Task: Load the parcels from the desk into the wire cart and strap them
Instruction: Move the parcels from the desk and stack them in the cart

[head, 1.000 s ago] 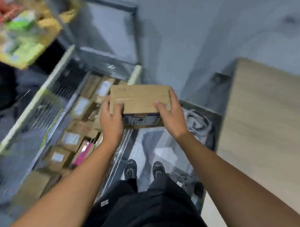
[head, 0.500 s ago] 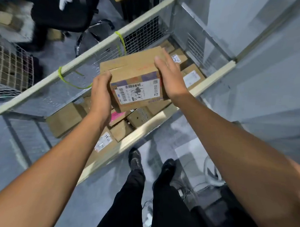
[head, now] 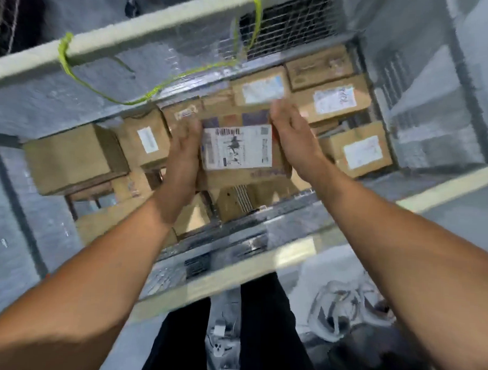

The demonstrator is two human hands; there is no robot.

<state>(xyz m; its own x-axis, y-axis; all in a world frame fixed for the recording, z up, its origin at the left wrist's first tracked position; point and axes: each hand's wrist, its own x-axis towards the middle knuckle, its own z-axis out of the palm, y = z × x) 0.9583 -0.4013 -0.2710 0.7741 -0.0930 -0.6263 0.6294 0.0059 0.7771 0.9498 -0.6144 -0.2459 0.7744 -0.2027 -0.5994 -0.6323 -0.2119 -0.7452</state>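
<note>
Inside the wire cart [head: 187,41], over stacked boxes [head: 72,156], my left hand [head: 183,160] and right hand [head: 294,136] clamp a parcel [head: 238,148], label up, long axis crosswise.

Held parcel [head: 238,168]: matt brown corrugated cardboard, smooth white paper label [head: 237,147] with black print. Other parcels [head: 354,151] in cart: same matt cardboard, white paper labels. Wire cart [head: 292,23]: grey metal mesh walls, dull finish; top rails [head: 148,34] pale, matt. Strap [head: 65,54]: thin yellow-green cord, looks plastic. Motion blur hides finer texture.
</note>
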